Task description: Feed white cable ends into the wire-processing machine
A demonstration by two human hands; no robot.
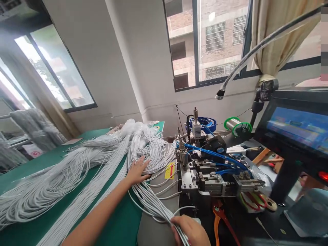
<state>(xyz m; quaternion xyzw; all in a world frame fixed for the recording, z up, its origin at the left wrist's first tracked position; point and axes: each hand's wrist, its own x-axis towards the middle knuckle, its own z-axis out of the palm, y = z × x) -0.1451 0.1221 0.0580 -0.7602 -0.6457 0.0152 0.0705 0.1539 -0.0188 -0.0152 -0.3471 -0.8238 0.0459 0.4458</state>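
Note:
My left hand [137,169] lies flat with fingers spread on a bundle of thin white cables [151,155] on the green table cover [120,222]. My right hand [191,230] is closed around the near ends of several of these white cables [151,201], at the bottom edge of the view. Right beside it stands a small metal machine [205,171] with blue air hoses and clamps. More white cable bundles [51,181] fan out to the left across the table.
Orange-handled pliers [220,218] lie in front of the machine. A spool of wire [237,125] stands behind it. A dark screen on a stand [297,133] fills the right side. A flexible lamp arm [256,48] hangs overhead. Windows line the wall behind.

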